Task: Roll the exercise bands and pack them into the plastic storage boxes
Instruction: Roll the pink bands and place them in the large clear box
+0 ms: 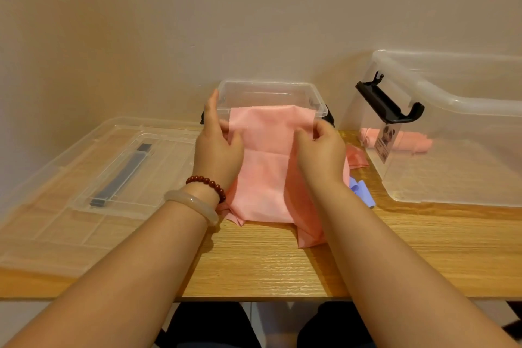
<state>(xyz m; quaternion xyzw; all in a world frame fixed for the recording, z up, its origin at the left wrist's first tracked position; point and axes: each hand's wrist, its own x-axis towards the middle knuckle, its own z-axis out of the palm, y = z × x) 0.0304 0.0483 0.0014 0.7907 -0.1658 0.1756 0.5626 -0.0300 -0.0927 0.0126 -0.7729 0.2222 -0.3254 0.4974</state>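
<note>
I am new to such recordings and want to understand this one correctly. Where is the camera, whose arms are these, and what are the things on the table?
There is no machine here: a person works with bare hands. The single picture comes from a camera worn on the person's head, looking forward and down, so both arms enter from the bottom edge.

The left hand, with bracelets at its wrist, and the right hand each pinch the upper part of a pink band. The band is not yet rolled, and its lower part lies on the wooden table.

Behind the band stands a small clear box, open. On the right is a large clear box with rolled pink bands inside. A clear lid lies on the left, and a purple band lies beside the right forearm.
</note>
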